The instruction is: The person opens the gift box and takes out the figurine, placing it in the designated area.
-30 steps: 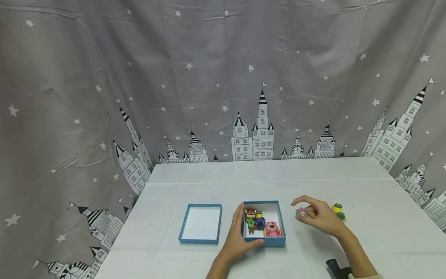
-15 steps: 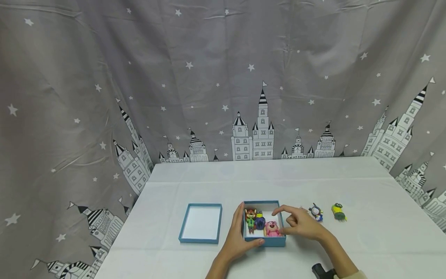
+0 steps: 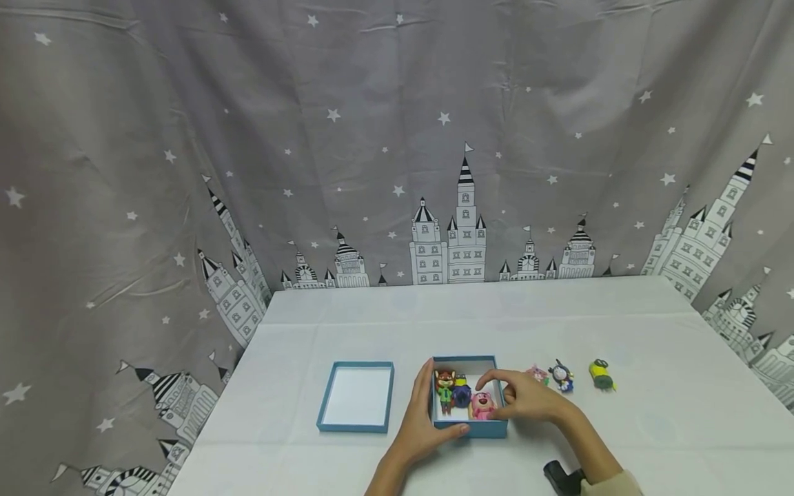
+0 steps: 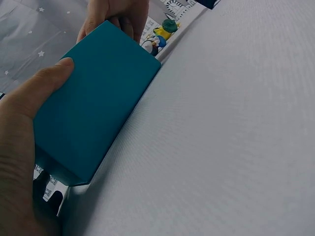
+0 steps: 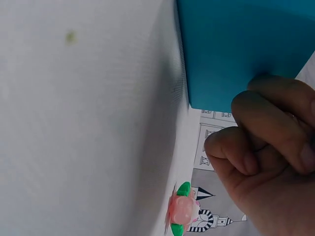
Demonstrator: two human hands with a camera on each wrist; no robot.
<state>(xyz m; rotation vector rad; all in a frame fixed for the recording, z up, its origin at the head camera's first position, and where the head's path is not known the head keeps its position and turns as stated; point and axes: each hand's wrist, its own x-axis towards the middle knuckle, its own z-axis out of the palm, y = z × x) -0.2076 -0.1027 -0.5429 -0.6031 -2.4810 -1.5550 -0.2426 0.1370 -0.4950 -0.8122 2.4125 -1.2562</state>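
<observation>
My left hand [image 3: 417,428] grips a blue open box [image 3: 486,430], fingers along its left side and thumb on the front wall. A fox figurine [image 3: 444,396] in green lies inside at the left, beside a dark purple and yellow figurine [image 3: 461,395]. At the box's right front sits a pink bear figurine [image 3: 481,406]. Reaching over the right wall, my right hand [image 3: 527,398] has index finger and thumb around the bear. In the right wrist view, the box [image 5: 241,44] wall hides the fingertips, while the other fingers of the right hand [image 5: 275,147] are curled outside.
A shallow blue lid [image 3: 355,397] with a white inside lies left of the box. To the right are a pink and green figurine [image 3: 537,374], a blue and white figurine [image 3: 562,376] and a yellow and green figurine [image 3: 602,375]. A patterned curtain [image 3: 372,138] stands behind the table.
My right hand has moved left from over the loose figurines into the box and down to the pink bear. The left hand keeps its grip on the box.
</observation>
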